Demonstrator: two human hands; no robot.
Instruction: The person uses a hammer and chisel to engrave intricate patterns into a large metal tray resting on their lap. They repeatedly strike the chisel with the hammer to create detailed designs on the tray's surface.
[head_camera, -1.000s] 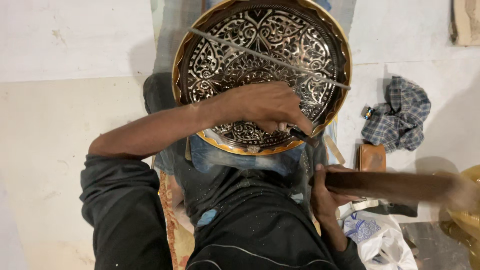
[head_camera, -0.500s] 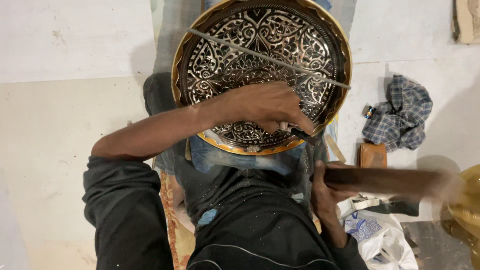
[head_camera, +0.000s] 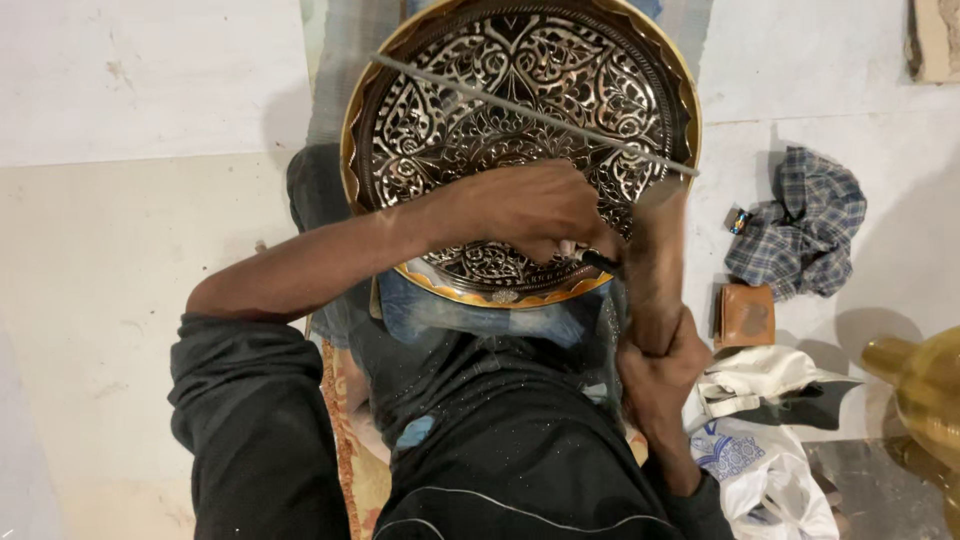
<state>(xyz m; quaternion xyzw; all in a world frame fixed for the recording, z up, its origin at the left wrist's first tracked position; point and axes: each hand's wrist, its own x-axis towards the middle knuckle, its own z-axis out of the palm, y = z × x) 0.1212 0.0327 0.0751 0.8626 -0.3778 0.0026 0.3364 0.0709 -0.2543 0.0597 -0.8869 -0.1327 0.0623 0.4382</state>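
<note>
A large round brass tray (head_camera: 455, 110) with dense silver-and-black floral engraving rests tilted on my lap. A thin metal rod (head_camera: 520, 108) lies across its face. My left hand (head_camera: 530, 210) presses on the lower part of the tray and pinches a small dark chisel (head_camera: 598, 262), whose tip touches the tray near its lower right rim. My right hand (head_camera: 662, 372) grips the handle of a wooden mallet (head_camera: 652, 265). The mallet is blurred and points up, right beside the chisel's end.
On the pale floor to the right lie a checked cloth (head_camera: 800, 220), a small brown block (head_camera: 746, 315), a white and black rag (head_camera: 770, 380), white plastic bags (head_camera: 765, 470) and a brass vessel (head_camera: 925, 385). A patterned cushion (head_camera: 350, 460) lies under me.
The mallet has swung from lying level, pointing right, to standing up against the chisel's end. My left hand and the chisel have stayed in place on the tray.
</note>
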